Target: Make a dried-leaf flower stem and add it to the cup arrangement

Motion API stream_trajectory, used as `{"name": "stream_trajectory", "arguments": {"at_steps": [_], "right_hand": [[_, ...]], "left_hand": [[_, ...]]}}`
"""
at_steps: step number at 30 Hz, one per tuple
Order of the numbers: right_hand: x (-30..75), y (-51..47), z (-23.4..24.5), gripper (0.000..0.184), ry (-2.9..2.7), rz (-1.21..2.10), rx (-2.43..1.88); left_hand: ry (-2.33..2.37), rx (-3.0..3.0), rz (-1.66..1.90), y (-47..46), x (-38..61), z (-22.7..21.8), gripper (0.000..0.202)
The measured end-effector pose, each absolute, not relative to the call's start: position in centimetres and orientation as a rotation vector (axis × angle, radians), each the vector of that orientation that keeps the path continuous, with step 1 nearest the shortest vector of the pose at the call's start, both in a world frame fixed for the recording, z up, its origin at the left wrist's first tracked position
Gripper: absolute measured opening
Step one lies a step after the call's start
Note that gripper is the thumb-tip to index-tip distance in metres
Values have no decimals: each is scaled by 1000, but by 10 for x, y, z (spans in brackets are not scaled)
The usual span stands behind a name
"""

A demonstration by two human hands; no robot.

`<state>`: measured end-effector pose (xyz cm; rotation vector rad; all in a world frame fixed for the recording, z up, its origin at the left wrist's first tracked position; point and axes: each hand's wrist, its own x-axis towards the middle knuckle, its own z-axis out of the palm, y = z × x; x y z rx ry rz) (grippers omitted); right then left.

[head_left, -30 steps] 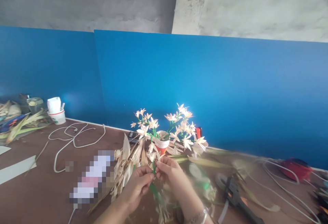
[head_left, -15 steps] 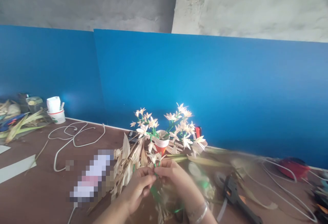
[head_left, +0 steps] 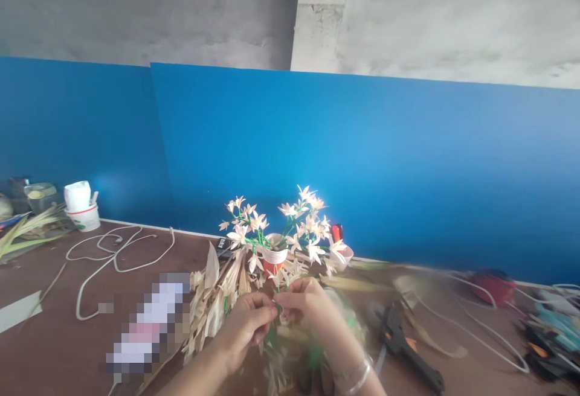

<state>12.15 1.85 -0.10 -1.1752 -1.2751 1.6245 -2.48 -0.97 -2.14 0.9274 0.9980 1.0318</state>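
l hand (head_left: 247, 323) + r hand (head_left: 302, 298) at lower ctr, both w/ thumb & fingertips pinched on green stem (head_left: 278, 290) of pale flower sprig (head_left: 280, 278); stem mostly hidden by fingers. sprig's at ctr bottom, just below orange/wht cup (head_left: 275, 256) w/ flowers (head_left: 314, 252). dried husks (head_left: 211, 305) left of l hand. blk glue gun (head_left: 410, 348) lower rt.
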Motion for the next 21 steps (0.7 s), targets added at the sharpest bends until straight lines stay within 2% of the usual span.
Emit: {"name": "stream_trajectory", "arguments": {"at_steps": [6, 13, 21], "right_hand": [[132, 8, 10, 26, -1134, 1535, -1232], [145, 6, 24, 31, -1370, 1427, -1266], [146, 7, 22, 29, -1341, 1583, -1201]], "left_hand": [[976, 1043, 997, -3, -15, -10, 23], [901, 1018, 968, -4, -8, -11, 24], [853, 837, 905, -5, -9, -8, 29]]}}
